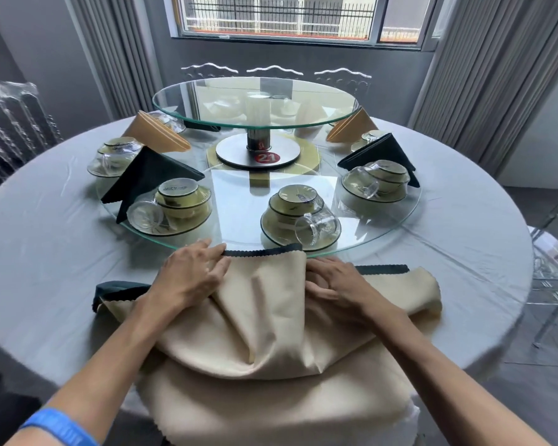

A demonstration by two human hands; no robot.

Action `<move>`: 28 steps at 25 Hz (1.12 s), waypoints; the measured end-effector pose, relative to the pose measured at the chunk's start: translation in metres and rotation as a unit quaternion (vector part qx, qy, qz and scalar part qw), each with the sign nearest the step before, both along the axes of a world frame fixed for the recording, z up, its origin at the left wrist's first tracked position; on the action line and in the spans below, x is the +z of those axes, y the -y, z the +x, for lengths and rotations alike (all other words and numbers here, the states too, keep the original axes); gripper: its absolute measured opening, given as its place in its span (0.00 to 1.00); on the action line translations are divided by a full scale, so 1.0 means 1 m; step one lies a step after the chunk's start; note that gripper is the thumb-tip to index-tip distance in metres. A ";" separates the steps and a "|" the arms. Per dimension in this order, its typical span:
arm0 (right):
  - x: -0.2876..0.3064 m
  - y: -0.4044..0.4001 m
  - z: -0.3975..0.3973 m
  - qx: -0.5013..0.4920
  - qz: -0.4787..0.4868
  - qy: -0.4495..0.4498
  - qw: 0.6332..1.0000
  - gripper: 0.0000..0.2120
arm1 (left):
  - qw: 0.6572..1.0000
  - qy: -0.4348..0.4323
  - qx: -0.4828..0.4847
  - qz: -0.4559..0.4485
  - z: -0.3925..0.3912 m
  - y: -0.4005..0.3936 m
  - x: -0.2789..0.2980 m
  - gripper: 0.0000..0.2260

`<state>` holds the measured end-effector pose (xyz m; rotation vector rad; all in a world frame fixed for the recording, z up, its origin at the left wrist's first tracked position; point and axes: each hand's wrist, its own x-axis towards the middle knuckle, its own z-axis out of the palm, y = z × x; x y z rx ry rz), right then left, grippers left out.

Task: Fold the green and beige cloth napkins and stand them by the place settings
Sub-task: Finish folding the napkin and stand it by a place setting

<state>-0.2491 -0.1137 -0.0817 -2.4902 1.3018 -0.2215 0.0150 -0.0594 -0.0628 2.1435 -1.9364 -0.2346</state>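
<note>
Green napkin [380, 269] is mostly buried under the beige napkin [271, 317]; only scalloped edge strips show near the bench's [45, 252] near edge, and whether it's one green cloth or two can't be told. Right hand [339, 283] fingertips tuck into a beige fold, so its grip is unreadable, and the beige stack runs off the picture's bottom edge over the bench's near rim. Far place settings blur behind the raised glass turntable [255, 101], and the print on the upturned bowl [298, 196] bases is too small to read.
</note>
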 end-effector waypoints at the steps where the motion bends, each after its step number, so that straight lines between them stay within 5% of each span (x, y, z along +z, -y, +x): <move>1: -0.003 -0.001 0.004 0.009 0.022 0.036 0.999 0.38 | 1.000 -0.002 -0.002 0.002 0.003 0.000 -0.001 0.28; 5: -0.006 -0.004 0.012 -0.015 0.079 0.165 0.983 0.32 | 1.000 -0.001 0.006 -0.003 0.005 0.003 -0.005 0.22; 7: -0.002 -0.008 0.008 -0.008 0.079 0.204 0.976 0.11 | 1.000 -0.003 -0.001 0.014 0.011 0.008 -0.005 0.21; 13: 0.020 -0.016 -0.035 -0.008 0.022 0.237 0.971 0.08 | 0.999 -0.025 0.009 -0.046 0.022 -0.032 -0.012 0.32; 16: 0.039 -0.022 -0.068 -0.053 0.048 0.238 0.969 0.08 | 1.000 -0.028 0.013 0.000 0.029 -0.066 -0.022 0.40; 18: 0.049 -0.027 -0.086 -0.055 0.075 0.198 0.976 0.12 | 0.998 -0.061 -0.003 -0.002 0.038 -0.073 -0.024 0.34; 22: 0.054 -0.045 -0.102 -0.056 0.057 0.174 0.981 0.16 | 0.985 -0.156 -0.043 -0.067 0.035 -0.083 -0.019 0.06; 28: 0.113 -0.031 -0.084 -0.082 -0.104 0.287 0.949 0.12 | 0.949 -0.205 -0.021 -0.239 0.037 -0.052 0.048 0.05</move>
